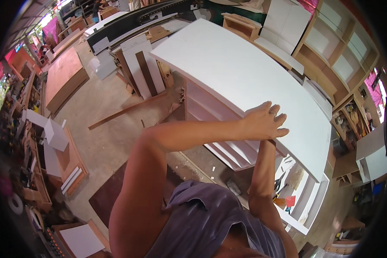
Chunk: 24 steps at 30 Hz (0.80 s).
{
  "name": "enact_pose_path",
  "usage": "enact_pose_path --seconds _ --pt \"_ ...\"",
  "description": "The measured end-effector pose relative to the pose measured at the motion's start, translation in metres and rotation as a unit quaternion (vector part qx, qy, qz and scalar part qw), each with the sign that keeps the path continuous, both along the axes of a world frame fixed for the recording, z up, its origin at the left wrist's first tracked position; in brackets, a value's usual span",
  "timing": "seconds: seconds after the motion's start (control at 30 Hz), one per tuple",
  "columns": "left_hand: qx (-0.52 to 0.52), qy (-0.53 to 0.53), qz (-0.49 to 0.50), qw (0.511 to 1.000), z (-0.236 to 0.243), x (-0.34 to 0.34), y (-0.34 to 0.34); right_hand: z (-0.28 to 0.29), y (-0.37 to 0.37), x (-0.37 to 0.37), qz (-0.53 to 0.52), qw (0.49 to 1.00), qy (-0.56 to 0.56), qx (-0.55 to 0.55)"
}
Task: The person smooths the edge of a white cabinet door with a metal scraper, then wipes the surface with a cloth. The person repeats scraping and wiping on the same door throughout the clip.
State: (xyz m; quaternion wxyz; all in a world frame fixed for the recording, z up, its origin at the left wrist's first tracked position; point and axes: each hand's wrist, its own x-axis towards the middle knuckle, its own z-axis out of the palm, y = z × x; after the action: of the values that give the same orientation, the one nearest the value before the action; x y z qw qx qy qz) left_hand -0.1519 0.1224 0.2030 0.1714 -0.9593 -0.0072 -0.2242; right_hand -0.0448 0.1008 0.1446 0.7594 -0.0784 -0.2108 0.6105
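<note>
My left hand (pixel 267 122) lies near the front edge of a long white panel (pixel 232 60), palm down with fingers spread on its surface. Beneath that hand, my right forearm (pixel 263 172) rises to the panel's edge; the right hand's fingers are hidden. The panel rests over a cabinet (pixel 202 103) with several pale shelves and wood-coloured edges. Below its right end is a white shelved piece (pixel 314 202), with small tools lying on or beside it.
Plywood sheets (pixel 64 73) are stacked at the left, above a bench with white offcuts (pixel 56 133). Boards (pixel 133 64) lean behind the cabinet, and a long wooden strip (pixel 116 115) lies on the floor. Wooden cabinet frames (pixel 344 86) stand at the right.
</note>
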Motion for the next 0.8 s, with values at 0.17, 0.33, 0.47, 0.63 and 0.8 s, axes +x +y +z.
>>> enact_pose_path --seconds 0.17,0.33,0.47,0.63,0.8 --pt "-0.018 -0.006 -0.020 1.000 -0.040 0.003 0.019 -0.015 0.015 -0.002 0.000 1.000 0.010 -0.025" --pt "-0.027 -0.009 -0.029 0.999 -0.097 0.003 0.041 -0.034 0.032 -0.019 0.011 0.998 0.027 -0.052" --pt "-0.060 0.012 -0.039 0.997 -0.129 -0.003 0.059 -0.050 0.045 -0.031 0.015 0.997 0.036 -0.074" --pt "-0.100 0.014 -0.056 0.993 -0.157 -0.009 0.075 -0.062 0.059 -0.040 0.023 0.994 0.042 -0.094" --pt "-0.099 0.000 -0.051 0.994 -0.163 -0.009 0.086 -0.067 0.072 -0.041 0.027 0.993 0.041 -0.105"
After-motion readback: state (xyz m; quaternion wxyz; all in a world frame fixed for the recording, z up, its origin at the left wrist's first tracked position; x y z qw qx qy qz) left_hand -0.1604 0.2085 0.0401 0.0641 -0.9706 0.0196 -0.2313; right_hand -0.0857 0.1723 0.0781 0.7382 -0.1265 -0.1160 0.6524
